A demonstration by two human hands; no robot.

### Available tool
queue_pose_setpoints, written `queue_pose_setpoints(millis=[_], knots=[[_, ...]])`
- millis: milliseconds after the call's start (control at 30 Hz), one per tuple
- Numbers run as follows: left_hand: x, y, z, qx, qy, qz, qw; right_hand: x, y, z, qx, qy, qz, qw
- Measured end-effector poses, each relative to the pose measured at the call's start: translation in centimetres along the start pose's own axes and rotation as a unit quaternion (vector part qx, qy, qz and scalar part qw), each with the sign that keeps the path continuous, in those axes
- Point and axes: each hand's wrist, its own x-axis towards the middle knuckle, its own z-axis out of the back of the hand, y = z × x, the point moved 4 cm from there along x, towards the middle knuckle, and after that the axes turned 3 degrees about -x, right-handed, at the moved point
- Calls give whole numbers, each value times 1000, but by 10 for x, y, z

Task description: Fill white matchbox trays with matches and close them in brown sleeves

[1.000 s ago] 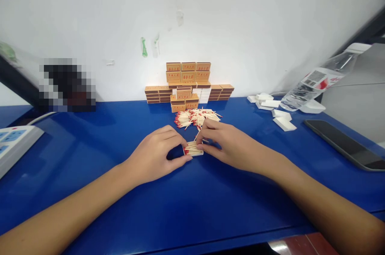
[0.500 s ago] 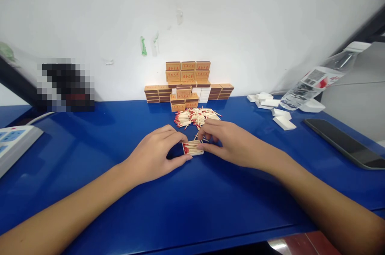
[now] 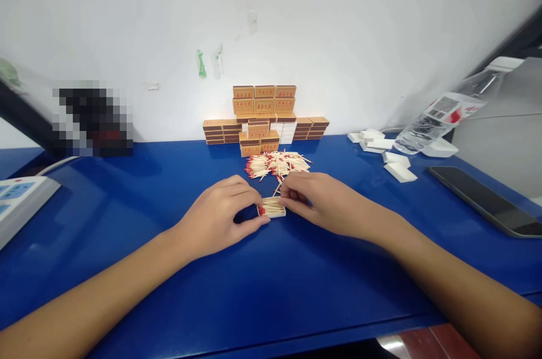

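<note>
A small white matchbox tray (image 3: pixel 277 214) lies on the blue table in front of me. Matches (image 3: pixel 271 206) fill it lengthwise, their red heads toward the left end. My left hand (image 3: pixel 228 206) grips that left end between thumb and fingers. Over the right end, my right hand (image 3: pixel 302 195) has its thumb and fingertips pinched together at the match ends; whatever is between them is too small or hidden to make out. Just beyond the hands lies a loose pile of red-headed matches (image 3: pixel 279 165), with a few strays reaching toward the tray.
Stacked matchboxes (image 3: pixel 265 106) stand against the wall behind the pile. To the right are white empty-looking trays (image 3: pixel 400 172), a leaning plastic bottle (image 3: pixel 440 113) and a phone (image 3: pixel 486 198). A white device with blue panels (image 3: pixel 25 201) sits at the left edge.
My right thumb and fingers have drawn together and shifted slightly toward the tray's right end. My left hand stays on the tray, which has barely moved.
</note>
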Motion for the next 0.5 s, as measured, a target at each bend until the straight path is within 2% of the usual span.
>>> queue_pose_setpoints(millis=[133, 333, 500], knots=[[0, -1, 0, 5, -2, -4, 1000, 1, 3, -3, 10, -11, 13, 1000], [-1, 1, 2, 31, -12, 26, 999, 2, 7, -5, 17, -20, 25, 999], [1, 1, 0, 0, 1, 21, 1000, 1, 12, -4, 42, -31, 24, 998]])
